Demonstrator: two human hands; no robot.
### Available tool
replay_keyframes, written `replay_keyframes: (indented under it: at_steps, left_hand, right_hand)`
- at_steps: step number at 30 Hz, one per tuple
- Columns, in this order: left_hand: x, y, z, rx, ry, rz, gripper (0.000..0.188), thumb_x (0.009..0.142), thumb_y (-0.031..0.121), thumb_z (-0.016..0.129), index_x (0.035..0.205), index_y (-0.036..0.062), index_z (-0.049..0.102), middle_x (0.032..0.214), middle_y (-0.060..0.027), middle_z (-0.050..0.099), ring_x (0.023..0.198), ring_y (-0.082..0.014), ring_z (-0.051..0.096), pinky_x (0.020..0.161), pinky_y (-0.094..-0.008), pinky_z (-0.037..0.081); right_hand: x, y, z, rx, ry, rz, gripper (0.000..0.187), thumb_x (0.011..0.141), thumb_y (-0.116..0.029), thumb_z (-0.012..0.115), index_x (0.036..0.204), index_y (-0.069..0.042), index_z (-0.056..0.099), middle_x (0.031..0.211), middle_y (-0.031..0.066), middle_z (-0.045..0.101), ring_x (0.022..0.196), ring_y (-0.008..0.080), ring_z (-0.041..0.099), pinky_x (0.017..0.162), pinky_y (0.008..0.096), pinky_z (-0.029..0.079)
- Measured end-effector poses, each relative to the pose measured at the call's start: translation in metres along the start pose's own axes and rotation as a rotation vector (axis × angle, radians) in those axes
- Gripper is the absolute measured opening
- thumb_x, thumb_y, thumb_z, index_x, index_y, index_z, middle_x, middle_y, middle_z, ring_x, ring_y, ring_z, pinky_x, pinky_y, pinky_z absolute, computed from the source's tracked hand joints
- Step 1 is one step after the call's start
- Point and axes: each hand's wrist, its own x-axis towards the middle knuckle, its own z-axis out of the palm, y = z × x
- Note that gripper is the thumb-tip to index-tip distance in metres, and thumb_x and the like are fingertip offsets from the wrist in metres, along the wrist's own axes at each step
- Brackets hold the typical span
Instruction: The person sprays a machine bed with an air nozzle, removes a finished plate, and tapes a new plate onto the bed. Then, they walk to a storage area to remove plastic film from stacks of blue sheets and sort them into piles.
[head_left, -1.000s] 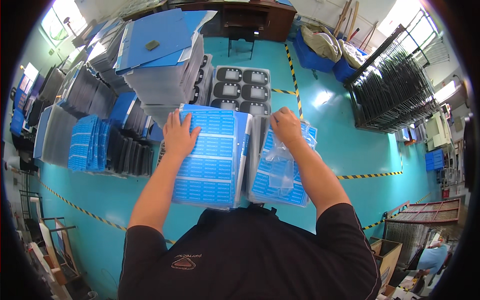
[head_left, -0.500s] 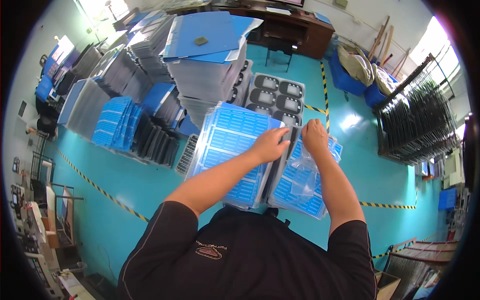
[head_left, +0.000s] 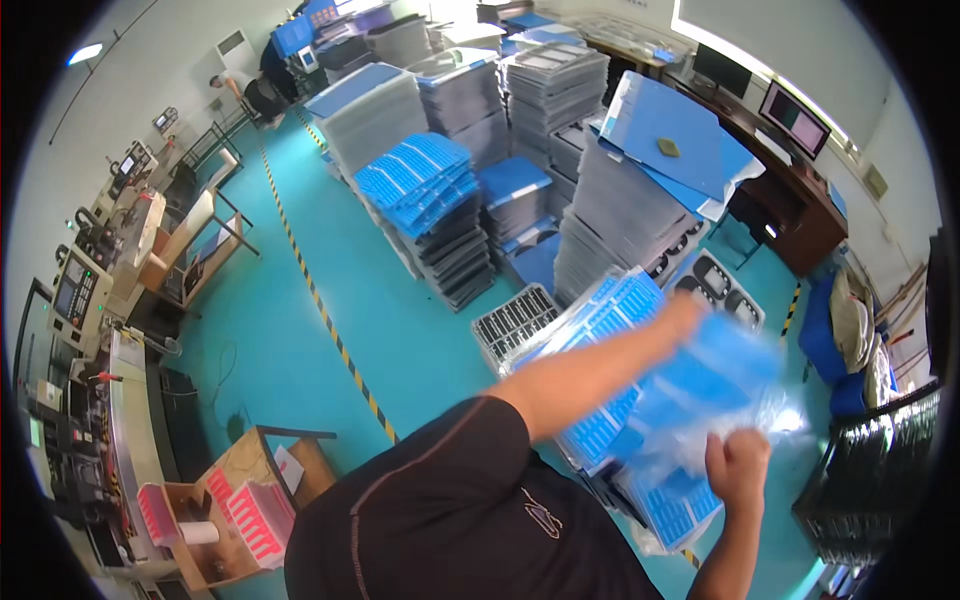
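Note:
My left hand [head_left: 688,312] is smeared by motion and closed at the edge of a blurred blue sheet [head_left: 735,360], raised above the stacks. My right hand [head_left: 740,465] is closed in a fist, thumb up, beside crumpled clear plastic film [head_left: 690,438] that trails below the sheet. The film's edge inside the fingers is hidden. Under my left forearm lies a stack of blue printed sheets [head_left: 600,405] in clear plastic. A second stack of blue printed sheets [head_left: 675,510] sits nearer my right forearm.
Beyond the stacks are a tall pile of clear trays topped with blue sheets [head_left: 665,110] and a black-patterned tray [head_left: 515,322]. Blue-topped piles [head_left: 420,180] stand further left. A wooden box with pink-and-white pieces [head_left: 225,530] is at lower left. A black rack [head_left: 880,480] stands right.
The view has swung left. My left hand has lifted a blue sheet off the stacks and moved it, blurred. My right hand has drawn back toward me and closed into a fist.

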Motion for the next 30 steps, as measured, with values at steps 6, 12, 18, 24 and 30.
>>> replay_keyframes:
  at_steps: [6, 12, 18, 24, 30]
  left_hand:
    - [0.06, 0.021, -0.223, -0.521, 0.068, -0.241, 0.029, 0.098, 0.03, 0.056, 0.105, 0.003, 0.064, 0.099, -0.0111, 0.064, 0.09, -0.0253, 0.059, 0.079, -0.0458, 0.05]
    - [0.074, 0.009, -0.215, -0.377, 0.027, -0.134, 0.03, 0.1, 0.022, 0.057, 0.108, -0.0055, 0.064, 0.101, -0.0151, 0.068, 0.088, -0.0236, 0.066, 0.08, -0.041, 0.055]
    - [0.064, 0.029, -0.229, -0.233, 0.036, -0.127, 0.036, 0.101, 0.028, 0.057, 0.108, -0.0057, 0.064, 0.101, -0.0145, 0.07, 0.088, -0.0225, 0.068, 0.079, -0.0398, 0.056]
    - [0.043, 0.007, -0.148, 0.49, -0.198, 0.293, 0.038, 0.096, 0.035, 0.061, 0.116, 0.0025, 0.064, 0.095, -0.0124, 0.071, 0.086, -0.0268, 0.069, 0.076, -0.0416, 0.054]
    - [-0.002, -0.001, -0.129, 1.135, -0.106, 0.628, 0.05, 0.09, 0.042, 0.065, 0.13, 0.0121, 0.06, 0.129, -0.0217, 0.059, 0.115, -0.0419, 0.057, 0.095, -0.0491, 0.046]
  right_hand:
    - [-0.111, 0.017, -0.102, 0.938, 0.332, 0.764, 0.033, 0.072, -0.01, 0.066, 0.063, -0.015, 0.035, 0.058, -0.0038, 0.039, 0.051, 0.0079, 0.041, 0.048, 0.0226, 0.033]
    - [-0.036, 0.087, -0.103, 0.558, 0.013, 1.02, 0.029, 0.093, -0.034, 0.063, 0.079, -0.012, 0.05, 0.069, -0.0071, 0.042, 0.065, 0.0044, 0.04, 0.058, 0.0224, 0.032]
    - [-0.073, 0.082, -0.126, 0.389, -0.003, 1.042, 0.032, 0.09, -0.036, 0.067, 0.085, -0.006, 0.06, 0.074, -0.0017, 0.054, 0.069, 0.0092, 0.049, 0.063, 0.0269, 0.041]
    - [-0.005, 0.126, 0.02, -0.196, -0.139, 0.904, 0.049, 0.087, -0.052, 0.065, 0.109, -0.009, 0.067, 0.101, 0.0202, 0.068, 0.096, 0.0379, 0.066, 0.083, 0.0468, 0.052]
    - [-0.002, 0.122, 0.068, -0.338, -0.189, 0.686, 0.05, 0.09, -0.049, 0.062, 0.124, -0.012, 0.064, 0.109, 0.0181, 0.062, 0.099, 0.0375, 0.063, 0.085, 0.0464, 0.051]
